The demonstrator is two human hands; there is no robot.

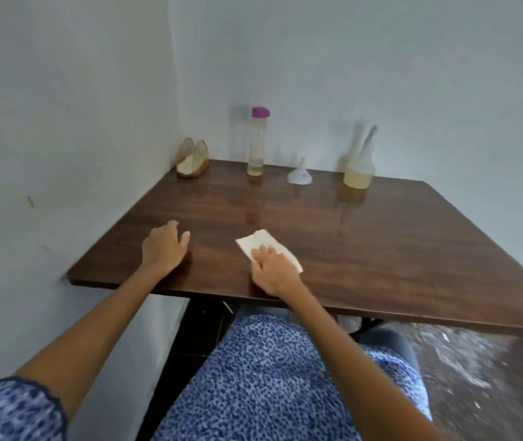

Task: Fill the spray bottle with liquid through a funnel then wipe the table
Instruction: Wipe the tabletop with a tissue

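Right hand (273,271) pressing flat on a white cloth (266,248) on the wooden surface (365,243). Left hand (164,246) resting alongside, fingers loosely curled, holding nothing. Far beyond both hands: spray bottle (359,163), white funnel (300,172), tall purple-capped bottle (256,142).

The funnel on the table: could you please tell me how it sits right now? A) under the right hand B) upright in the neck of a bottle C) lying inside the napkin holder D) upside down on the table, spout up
D: the funnel stands wide mouth down on the table, spout pointing up, apart from both bottles.
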